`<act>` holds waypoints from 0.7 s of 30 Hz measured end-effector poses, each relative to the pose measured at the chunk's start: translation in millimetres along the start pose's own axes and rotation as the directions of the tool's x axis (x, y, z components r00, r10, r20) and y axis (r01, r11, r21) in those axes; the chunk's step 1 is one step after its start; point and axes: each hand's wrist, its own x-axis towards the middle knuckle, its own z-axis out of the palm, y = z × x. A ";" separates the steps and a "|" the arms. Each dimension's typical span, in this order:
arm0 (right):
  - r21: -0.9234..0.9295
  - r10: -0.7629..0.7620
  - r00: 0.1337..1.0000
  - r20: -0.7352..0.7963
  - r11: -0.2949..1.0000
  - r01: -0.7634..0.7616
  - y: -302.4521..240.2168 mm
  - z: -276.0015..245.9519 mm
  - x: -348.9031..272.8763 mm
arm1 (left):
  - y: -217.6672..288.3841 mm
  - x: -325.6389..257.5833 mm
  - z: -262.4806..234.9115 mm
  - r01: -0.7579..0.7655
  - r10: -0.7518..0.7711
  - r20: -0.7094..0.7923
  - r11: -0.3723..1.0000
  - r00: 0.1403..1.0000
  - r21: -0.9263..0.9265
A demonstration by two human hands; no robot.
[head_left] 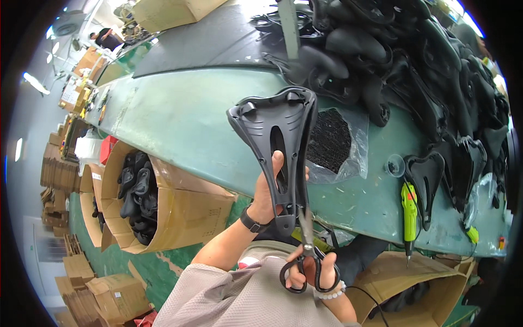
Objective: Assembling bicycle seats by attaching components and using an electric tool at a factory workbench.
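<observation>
Your left hand [267, 191] wraps fingers around the saddle [263, 139], centre; your right hand [310, 271] has fingers through the scissors [308, 248]. Saddle pile [381, 65] crowds the counter [190, 120], upper right; screwdriver [409, 212], lower right.

The person wears a beige shirt [239, 297], black wristband [252, 221], white-beaded bracelet [331, 292].

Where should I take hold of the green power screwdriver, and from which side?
The green power screwdriver is probably best held round its thick body, coming from its left, nearer the right hand, which holds scissors; a black seat sits close on its right. Its thin bit points down the picture, so avoid that end.
</observation>
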 end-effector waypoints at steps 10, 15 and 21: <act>-0.892 -0.616 0.657 -0.434 0.395 -0.219 -30.7 -11.8 28.5 | 30.0 -25.5 -39.8 -0.167 0.199 -0.206 0.972 0.958 0.163; -0.981 -0.552 0.811 -0.194 0.118 -0.155 -32.5 -3.0 106.4 | 71.1 -74.5 -97.0 -0.355 0.400 -0.360 0.916 0.843 0.186; -0.975 -0.601 0.792 0.110 -0.222 -0.033 -13.9 -13.7 234.8 | 92.4 -107.9 -121.7 -0.549 0.529 -0.498 0.827 0.687 0.122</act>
